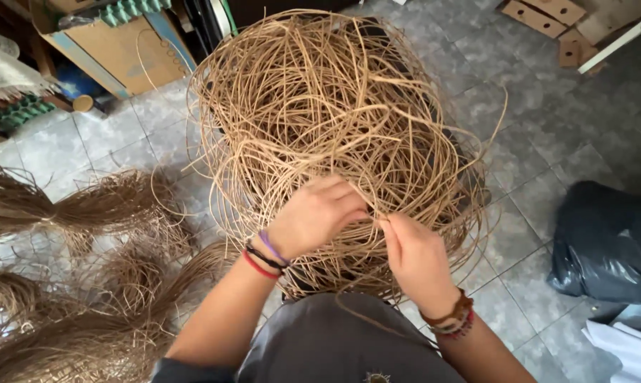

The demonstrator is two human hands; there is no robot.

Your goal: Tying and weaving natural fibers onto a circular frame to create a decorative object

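Both hands, left hand (312, 218) and right hand (413, 254), pinch strands of the reed tangle (335, 120) (grey tile floor (547, 128) underneath), loose bundles (86, 213) left of it.

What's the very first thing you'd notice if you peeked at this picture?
A huge tangled ball of pale straw-coloured strands fills the middle. Just below it, the left hand rests on the strands while the right hand pinches a few of them; both wrists wear bracelets. To the left, darker brown bundles lie spread on the grey tiled floor.
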